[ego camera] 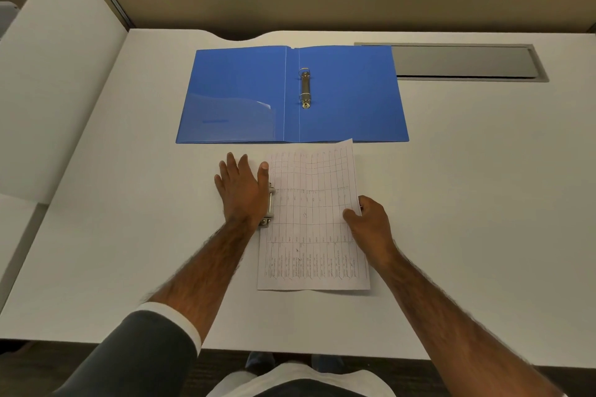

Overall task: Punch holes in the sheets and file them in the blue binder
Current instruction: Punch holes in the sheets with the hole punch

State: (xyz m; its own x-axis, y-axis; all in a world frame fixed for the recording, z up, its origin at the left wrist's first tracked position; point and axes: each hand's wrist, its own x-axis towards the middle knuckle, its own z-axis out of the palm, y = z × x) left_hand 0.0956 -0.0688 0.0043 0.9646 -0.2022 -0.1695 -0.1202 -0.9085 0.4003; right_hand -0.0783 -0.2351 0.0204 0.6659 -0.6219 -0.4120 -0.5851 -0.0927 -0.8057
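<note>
You are at a white desk (451,171) set against a beige partition, with a grey cable hatch (464,61) let into its far right.

Your left hand (242,190) lies flat, fingers straight and spread, pressing on a metal hole punch (270,203) that it mostly hides. Your right hand (367,219) pinches the right edge of the printed sheet (312,219).

The likely fault is crooked or off-centre holes. The sheet sits slightly tilted on the desk, and a tug from your right hand as you press would probably shift the left edge in the punch. I cannot tell how deep that edge is seated.

The sheet is white with a ruled table, and its far corner reaches the near edge of the blue binder (348,97). The binder lies open flat beyond it, its ring mechanism (305,88) in the middle. I cannot tell whether the rings are open.
</note>
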